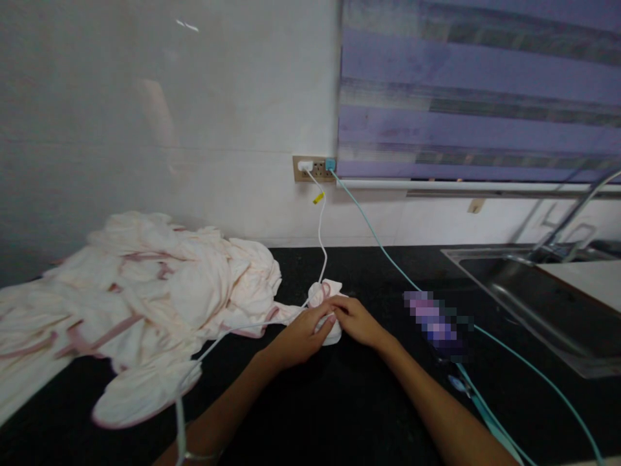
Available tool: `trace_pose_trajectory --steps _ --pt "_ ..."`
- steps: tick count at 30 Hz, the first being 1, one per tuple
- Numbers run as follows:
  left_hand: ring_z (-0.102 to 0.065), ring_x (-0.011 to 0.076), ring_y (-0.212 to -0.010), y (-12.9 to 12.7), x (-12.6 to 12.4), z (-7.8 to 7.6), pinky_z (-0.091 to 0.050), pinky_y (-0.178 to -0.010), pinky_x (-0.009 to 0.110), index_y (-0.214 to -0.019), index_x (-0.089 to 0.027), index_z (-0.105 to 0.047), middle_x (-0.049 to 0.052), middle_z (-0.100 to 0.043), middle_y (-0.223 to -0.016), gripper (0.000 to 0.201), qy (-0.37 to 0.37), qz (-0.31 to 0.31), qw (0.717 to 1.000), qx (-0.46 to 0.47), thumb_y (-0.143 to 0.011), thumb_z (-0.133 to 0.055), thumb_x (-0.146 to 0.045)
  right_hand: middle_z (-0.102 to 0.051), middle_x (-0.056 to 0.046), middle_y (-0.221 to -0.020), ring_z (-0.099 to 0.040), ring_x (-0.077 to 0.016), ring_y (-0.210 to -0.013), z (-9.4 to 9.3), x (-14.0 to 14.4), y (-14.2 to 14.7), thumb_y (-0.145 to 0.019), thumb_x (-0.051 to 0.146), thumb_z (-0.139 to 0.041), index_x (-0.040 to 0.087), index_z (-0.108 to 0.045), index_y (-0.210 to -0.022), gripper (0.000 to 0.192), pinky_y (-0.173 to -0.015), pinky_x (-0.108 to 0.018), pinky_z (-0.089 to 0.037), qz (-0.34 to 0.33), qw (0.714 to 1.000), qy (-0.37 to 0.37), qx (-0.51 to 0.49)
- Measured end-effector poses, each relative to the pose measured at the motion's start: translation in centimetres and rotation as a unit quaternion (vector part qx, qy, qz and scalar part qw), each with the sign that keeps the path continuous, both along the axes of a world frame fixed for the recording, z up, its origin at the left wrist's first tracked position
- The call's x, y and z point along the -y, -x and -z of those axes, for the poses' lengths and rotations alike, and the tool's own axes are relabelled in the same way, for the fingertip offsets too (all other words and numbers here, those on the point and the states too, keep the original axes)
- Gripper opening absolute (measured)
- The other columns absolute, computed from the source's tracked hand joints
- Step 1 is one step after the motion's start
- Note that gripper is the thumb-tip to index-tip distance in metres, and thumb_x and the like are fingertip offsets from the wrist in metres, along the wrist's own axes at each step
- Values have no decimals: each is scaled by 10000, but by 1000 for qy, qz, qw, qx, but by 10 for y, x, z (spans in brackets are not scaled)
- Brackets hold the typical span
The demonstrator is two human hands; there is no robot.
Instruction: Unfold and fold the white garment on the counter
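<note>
A heaped white cloth with pink trim lies on the left of the dark countertop, and a narrow part of it runs right to my hands. My left hand is closed on this end of the cloth, thumb and fingers pressed together. My right hand meets it from the other side, its bent fingers pinching the same bunched piece. Some cloth shows above and below the fingers; what lies between the fingertips is hidden. A white cord drops from the wall and passes close behind my left hand, then on over the cloth.
A wall socket holds a white plug and a teal plug. The teal cord runs past a pixelated phone-like object on my right. A steel sink with a faucet is at the far right, below a purple blind.
</note>
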State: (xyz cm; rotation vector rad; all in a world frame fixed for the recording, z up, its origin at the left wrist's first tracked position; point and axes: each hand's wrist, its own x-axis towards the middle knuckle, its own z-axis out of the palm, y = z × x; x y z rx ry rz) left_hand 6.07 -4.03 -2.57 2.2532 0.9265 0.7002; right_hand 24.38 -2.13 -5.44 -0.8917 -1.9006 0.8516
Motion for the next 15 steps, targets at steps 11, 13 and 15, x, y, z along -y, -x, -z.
trace_pose_trajectory --steps 11,13,15 --pt "-596 185 -841 7 -12 1 -462 -828 318 -775 -196 -583 37 -627 -834 403 -81 -61 995 -11 -1038 -372 -415 -341 51 -527 -286 -87 -516 1 9 8 -972 631 -432 210 -403 -540 604 -476 -245 -194 60 993 97 -44" --pt "-606 193 -881 11 -13 2 -457 -849 323 -833 -196 -621 41 -649 -872 407 -87 -54 994 -46 -1040 -364 -434 -325 51 -526 -270 -84 -513 1 10 10 -956 647 -443 216 -385 -533 606 -468 -247 -177 68 991 101 -58" --pt "-623 204 -937 17 -14 2 -451 -875 330 -925 -205 -657 45 -679 -942 419 -82 -80 991 -75 -1038 -362 -480 -317 52 -522 -261 -82 -510 0 11 11 -937 657 -461 222 -371 -527 605 -467 -248 -169 70 989 103 -74"
